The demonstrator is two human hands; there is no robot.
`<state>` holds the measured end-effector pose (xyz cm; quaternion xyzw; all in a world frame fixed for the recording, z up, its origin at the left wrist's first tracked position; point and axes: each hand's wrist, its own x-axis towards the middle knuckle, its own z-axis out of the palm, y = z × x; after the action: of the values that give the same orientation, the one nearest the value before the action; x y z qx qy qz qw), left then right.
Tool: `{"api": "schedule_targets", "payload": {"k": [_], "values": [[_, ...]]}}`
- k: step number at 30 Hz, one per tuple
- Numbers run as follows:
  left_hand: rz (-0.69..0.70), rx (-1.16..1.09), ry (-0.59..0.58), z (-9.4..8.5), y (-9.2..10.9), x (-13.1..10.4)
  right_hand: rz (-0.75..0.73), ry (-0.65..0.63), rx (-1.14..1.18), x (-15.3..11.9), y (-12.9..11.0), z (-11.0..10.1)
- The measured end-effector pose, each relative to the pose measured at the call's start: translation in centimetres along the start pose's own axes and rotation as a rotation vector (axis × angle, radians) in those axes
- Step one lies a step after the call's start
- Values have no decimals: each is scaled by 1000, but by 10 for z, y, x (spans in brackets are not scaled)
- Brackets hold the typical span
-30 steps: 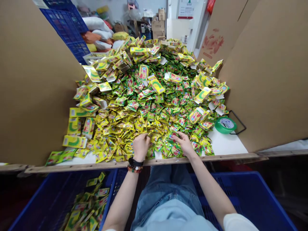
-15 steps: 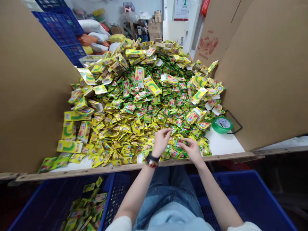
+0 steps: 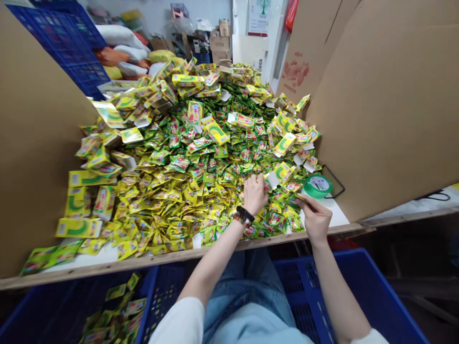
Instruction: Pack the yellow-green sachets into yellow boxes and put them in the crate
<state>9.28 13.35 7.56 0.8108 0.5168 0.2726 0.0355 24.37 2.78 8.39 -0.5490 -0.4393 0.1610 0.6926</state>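
A big heap of small shiny green and yellow packets point(image 3: 186, 191) covers the white tabletop. My left hand point(image 3: 255, 193), wearing a dark band and beads, is closed at the near end of a small yellow box point(image 3: 283, 171) with a white flap out. Its fingertips are partly hidden from me. To the right, at the heap's edge, my right hand point(image 3: 316, 217) pinches a small green packet point(image 3: 300, 197) between thumb and fingers, seen nearly edge-on.
Green tape point(image 3: 318, 186) lies right of the heap, by a black wire frame point(image 3: 335, 181). Cardboard walls point(image 3: 387, 119) flank both sides. More yellow boxes point(image 3: 79, 228) lie at left. Below the wooden edge point(image 3: 150, 264) stand blue crates point(image 3: 373, 286); the left one holds packets.
My left hand has moved right and forward to a yellow box, which is now turned. My right hand has moved right, away from the left one, with a green packet. The view has shifted slightly.
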Motion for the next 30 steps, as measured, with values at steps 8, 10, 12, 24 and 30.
{"api": "schedule_targets", "payload": {"k": [8, 10, 12, 24, 30], "values": [[-84, -152, 58, -32, -18, -109, -179, -784, -182, 10, -31, 43], [-109, -184, 69, -28, -19, -123, -188, -894, -380, 2, -38, 50], [-134, -231, 87, -21, -18, -134, -206, -920, -585, -9, -44, 59], [-187, -425, 224, 2, -18, -174, -284, -1028, -888, -41, -68, 70], [-157, -456, 196, 4, -23, -173, -302, -976, -908, -56, -72, 74]]}}
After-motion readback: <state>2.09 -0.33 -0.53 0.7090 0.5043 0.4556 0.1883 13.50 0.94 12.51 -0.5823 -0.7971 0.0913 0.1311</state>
